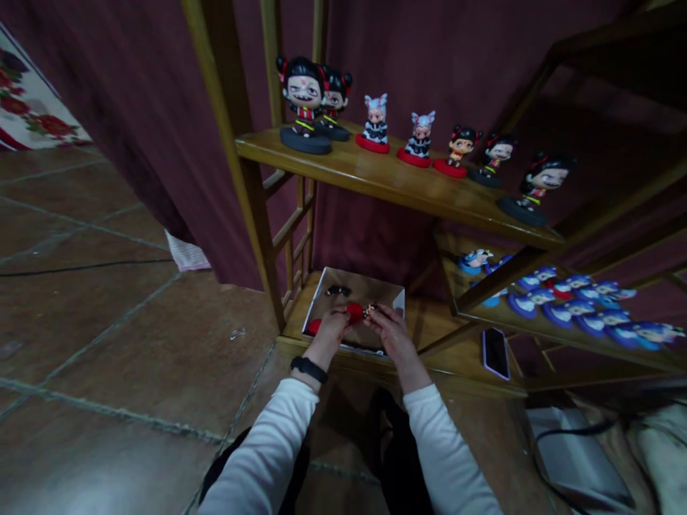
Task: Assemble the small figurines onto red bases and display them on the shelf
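Both my hands are over a shallow open box (370, 281) on the lowest shelf. My left hand (335, 325) grips a round red base (355, 312) at its edge. Close on the right, my right hand (391, 327) pinches a small figurine (368, 310) with its fingertips. The figurine lies sideways, its lower end against the red base; whether the two are joined I cannot tell. Inside the box are a small dark piece (338, 290) near the back and another red base (314, 327) by the left wall, partly behind my left hand.
Several figurines on round bases, such as a black-haired one (304, 96), stand along the wooden shelf (343, 169) above. Blue figurines (569, 315) crowd a shelf at right. A phone (494, 352) lies on the lowest shelf. A grey container (577, 458) stands on the floor.
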Demonstrator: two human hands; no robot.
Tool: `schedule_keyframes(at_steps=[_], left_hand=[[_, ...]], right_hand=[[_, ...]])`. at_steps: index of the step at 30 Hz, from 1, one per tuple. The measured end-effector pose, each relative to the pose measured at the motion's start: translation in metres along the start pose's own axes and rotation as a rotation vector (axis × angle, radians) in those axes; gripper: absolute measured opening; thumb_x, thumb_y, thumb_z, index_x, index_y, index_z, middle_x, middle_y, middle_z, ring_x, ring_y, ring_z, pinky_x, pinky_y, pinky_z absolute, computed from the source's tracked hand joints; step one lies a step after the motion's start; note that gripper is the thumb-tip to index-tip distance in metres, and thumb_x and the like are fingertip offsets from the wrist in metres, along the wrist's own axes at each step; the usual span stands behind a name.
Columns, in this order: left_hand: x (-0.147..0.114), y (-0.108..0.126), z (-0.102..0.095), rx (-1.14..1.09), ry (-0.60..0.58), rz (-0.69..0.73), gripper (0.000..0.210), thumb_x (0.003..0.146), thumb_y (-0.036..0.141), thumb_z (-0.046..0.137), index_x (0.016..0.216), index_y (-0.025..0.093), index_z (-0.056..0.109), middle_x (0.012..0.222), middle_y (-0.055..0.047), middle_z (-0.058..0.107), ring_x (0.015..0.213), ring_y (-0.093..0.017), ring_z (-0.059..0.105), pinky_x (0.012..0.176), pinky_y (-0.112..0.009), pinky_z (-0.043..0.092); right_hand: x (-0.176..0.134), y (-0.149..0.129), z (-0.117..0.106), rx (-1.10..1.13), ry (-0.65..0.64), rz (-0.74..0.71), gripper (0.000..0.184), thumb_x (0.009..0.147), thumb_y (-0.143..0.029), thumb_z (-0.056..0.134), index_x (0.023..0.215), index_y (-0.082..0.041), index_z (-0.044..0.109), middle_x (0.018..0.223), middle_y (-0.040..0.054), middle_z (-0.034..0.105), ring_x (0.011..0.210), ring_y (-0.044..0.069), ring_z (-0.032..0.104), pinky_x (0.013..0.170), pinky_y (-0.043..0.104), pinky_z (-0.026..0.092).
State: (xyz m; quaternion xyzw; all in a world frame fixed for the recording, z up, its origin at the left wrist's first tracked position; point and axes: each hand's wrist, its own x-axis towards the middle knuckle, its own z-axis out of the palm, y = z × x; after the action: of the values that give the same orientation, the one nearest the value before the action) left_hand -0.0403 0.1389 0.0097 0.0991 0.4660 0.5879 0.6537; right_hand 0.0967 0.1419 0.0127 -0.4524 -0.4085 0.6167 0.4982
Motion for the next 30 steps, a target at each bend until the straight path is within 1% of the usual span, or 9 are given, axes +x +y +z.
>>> schedule_keyframes(at_steps=[3,4,7,10,13,18,21,24,30], left_hand=[[-0.011,-0.006,0.009,0.005,-0.106,-0.049,0.013,0.065,-0.001,0.059,0.066,0.011,0.061,0.064,-0.005,0.064,0.064,-0.015,0.063,0.073,-0.036,0.055],[-0.013,-0.007,0.011,-0.001,-0.116,-0.045,0.012,0.065,-0.001,0.059,0.064,0.011,0.062,0.062,-0.005,0.064,0.063,-0.015,0.063,0.073,-0.035,0.055],[-0.015,-0.011,0.014,-0.019,-0.078,-0.023,0.012,0.063,0.000,0.064,0.061,0.011,0.061,0.059,-0.003,0.062,0.060,-0.014,0.061,0.072,-0.034,0.055],[-0.012,-0.012,0.012,-0.036,-0.055,-0.039,0.010,0.064,0.002,0.066,0.063,0.011,0.063,0.062,-0.004,0.064,0.061,-0.014,0.062,0.069,-0.033,0.055],[-0.008,-0.012,0.009,-0.054,-0.066,-0.070,0.007,0.066,0.003,0.067,0.067,0.010,0.064,0.066,-0.007,0.067,0.063,-0.015,0.064,0.068,-0.033,0.055],[-0.005,-0.010,0.005,-0.048,-0.064,-0.099,0.005,0.071,0.005,0.064,0.067,0.008,0.065,0.065,-0.009,0.068,0.060,-0.016,0.064,0.067,-0.033,0.055],[-0.004,-0.011,0.005,-0.026,-0.085,-0.102,0.003,0.069,0.008,0.068,0.067,0.008,0.066,0.066,-0.010,0.068,0.060,-0.016,0.064,0.065,-0.032,0.055],[-0.006,-0.012,0.007,-0.028,-0.086,-0.086,0.007,0.066,0.011,0.072,0.066,0.008,0.065,0.065,-0.009,0.068,0.060,-0.016,0.064,0.064,-0.032,0.055],[-0.010,-0.010,0.011,-0.025,-0.074,-0.081,0.006,0.066,0.011,0.072,0.069,0.008,0.067,0.065,-0.009,0.068,0.060,-0.016,0.064,0.064,-0.030,0.055]], right_hand=[[0.000,0.005,-0.001,-0.150,0.088,-0.064,0.037,0.063,-0.039,0.072,0.093,-0.020,0.062,0.091,0.0028,0.067,0.078,0.016,0.063,0.074,0.035,0.057],[0.001,0.007,-0.002,-0.216,0.110,-0.089,0.037,0.064,-0.040,0.071,0.094,-0.020,0.061,0.092,0.0030,0.067,0.079,0.017,0.063,0.074,0.035,0.057],[0.005,0.012,-0.007,-0.406,0.123,-0.171,0.036,0.068,-0.040,0.067,0.098,-0.022,0.061,0.096,0.0035,0.068,0.086,0.018,0.064,0.080,0.035,0.056],[0.006,0.012,-0.011,-0.529,0.100,-0.228,0.035,0.072,-0.040,0.064,0.103,-0.024,0.061,0.098,0.0034,0.068,0.090,0.018,0.064,0.082,0.035,0.055],[0.006,0.010,-0.013,-0.529,0.087,-0.235,0.035,0.074,-0.040,0.060,0.106,-0.026,0.060,0.099,0.0026,0.068,0.089,0.018,0.065,0.078,0.034,0.056],[0.010,0.010,-0.011,-0.454,0.130,-0.167,0.035,0.073,-0.040,0.061,0.104,-0.024,0.061,0.098,0.0026,0.069,0.085,0.019,0.066,0.074,0.035,0.058],[0.011,0.012,-0.010,-0.450,0.143,-0.168,0.036,0.072,-0.040,0.062,0.104,-0.023,0.061,0.100,0.0031,0.069,0.086,0.019,0.066,0.074,0.035,0.058],[0.012,0.012,-0.011,-0.450,0.143,-0.173,0.036,0.073,-0.040,0.062,0.105,-0.023,0.061,0.101,0.0032,0.069,0.088,0.019,0.066,0.074,0.034,0.058],[0.013,0.010,-0.014,-0.451,0.132,-0.170,0.035,0.072,-0.038,0.063,0.103,-0.023,0.062,0.100,0.0037,0.069,0.087,0.019,0.066,0.074,0.033,0.058]])
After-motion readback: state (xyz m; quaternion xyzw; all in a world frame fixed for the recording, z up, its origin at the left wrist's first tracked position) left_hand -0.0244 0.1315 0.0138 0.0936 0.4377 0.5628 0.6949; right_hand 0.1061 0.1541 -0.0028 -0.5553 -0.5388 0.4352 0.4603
